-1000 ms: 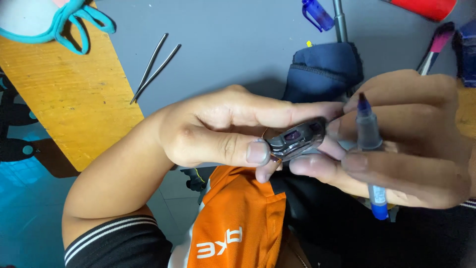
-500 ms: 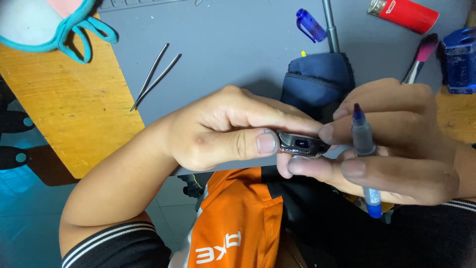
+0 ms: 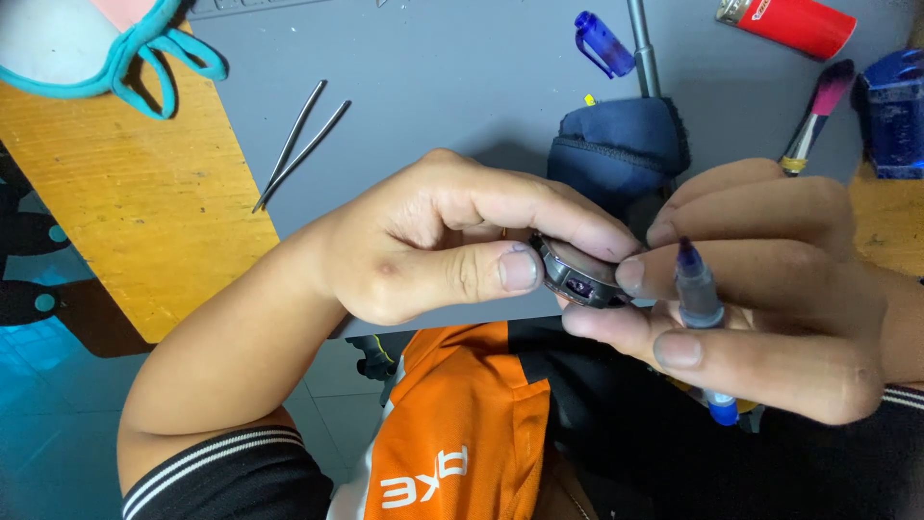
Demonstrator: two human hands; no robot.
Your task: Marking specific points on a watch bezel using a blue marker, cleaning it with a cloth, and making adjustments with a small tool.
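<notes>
A small round metal watch case is held edge-on between both hands, just above the front edge of the grey mat. My left hand pinches it with thumb and forefinger from the left. My right hand touches its right side with the fingertips and also holds a blue pen-like tool tucked between the fingers, dark tip pointing up.
Metal tweezers lie on the mat to the left. A dark blue cushion, a blue cap, a red lighter, a brush and a blue block sit behind. The wooden bench top carries a teal-edged tray.
The watch case has turned in my fingers from a flatter view to edge-on. Both hands stay together, and the view has shifted down slightly.
</notes>
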